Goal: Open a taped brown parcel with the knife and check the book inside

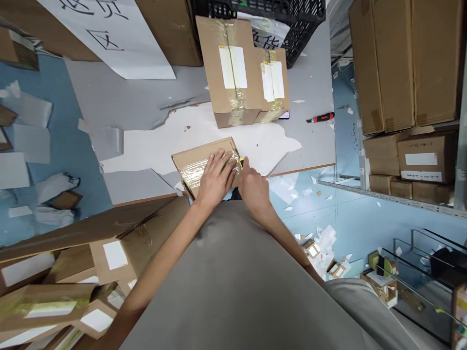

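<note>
A small flat cardboard box [199,158] with clear tape across its top lies at the near edge of the grey work table [120,102]. My left hand [216,176] presses flat on the taped top, fingers spread. My right hand [253,187] sits at the box's right end, closed around a small yellow-and-black tool [241,161], probably a cutter, whose tip touches the tape. My grey shirt hides the near side of the box.
Two taped boxes with white labels [233,73] [273,82] stand further back. A red-and-black utility knife [321,117] lies to the right. A black crate [292,19] sits at the back. Stacked boxes [65,287] are at lower left, shelved cartons [401,68] on the right.
</note>
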The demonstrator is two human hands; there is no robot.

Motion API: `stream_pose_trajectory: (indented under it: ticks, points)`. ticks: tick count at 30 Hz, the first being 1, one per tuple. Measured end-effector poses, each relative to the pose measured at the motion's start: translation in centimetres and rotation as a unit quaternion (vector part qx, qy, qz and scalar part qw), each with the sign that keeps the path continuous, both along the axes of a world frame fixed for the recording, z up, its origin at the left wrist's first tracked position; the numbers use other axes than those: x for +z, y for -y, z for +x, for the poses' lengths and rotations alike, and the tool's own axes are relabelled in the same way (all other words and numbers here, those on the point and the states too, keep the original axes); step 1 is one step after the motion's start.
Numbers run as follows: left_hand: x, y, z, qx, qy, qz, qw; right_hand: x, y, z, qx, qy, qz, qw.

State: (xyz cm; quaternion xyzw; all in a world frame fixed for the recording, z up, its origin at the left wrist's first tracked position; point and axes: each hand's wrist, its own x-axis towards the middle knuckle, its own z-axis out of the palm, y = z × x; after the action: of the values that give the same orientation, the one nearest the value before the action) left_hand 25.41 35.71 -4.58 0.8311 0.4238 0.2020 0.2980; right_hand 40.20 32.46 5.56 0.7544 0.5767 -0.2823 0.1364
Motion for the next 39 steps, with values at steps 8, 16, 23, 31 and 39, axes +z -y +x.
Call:
stream_pose_trajectory:
  ticks: [8,16,23,31,39]
  points:
    - [-0.2,-0.1,0.2,0.007,-0.006,0.019,1.000,1.7,1.8,0.8,0.011,0.035,-0.054,0.998]
    - [-0.3,0.1,0.2,0.013,-0.014,0.025,0.999,2.0,0.5,0.9,0.011,0.002,-0.053,0.999]
    - [-0.1,0.5,0.4,0.029,-0.028,0.020,0.999,2.8,0.8,1.0,-0.004,-0.018,-0.078,0.997]
    - [0.1,0.8,0.6,0.045,-0.019,0.000,0.999,1.8,0.3,1.6,0.004,-0.039,-0.059,0.997]
    - [0.0,0.7,0.6,0.044,-0.031,0.006,0.999,2.6,2.4,2.2,0.011,-0.034,-0.074,0.997]
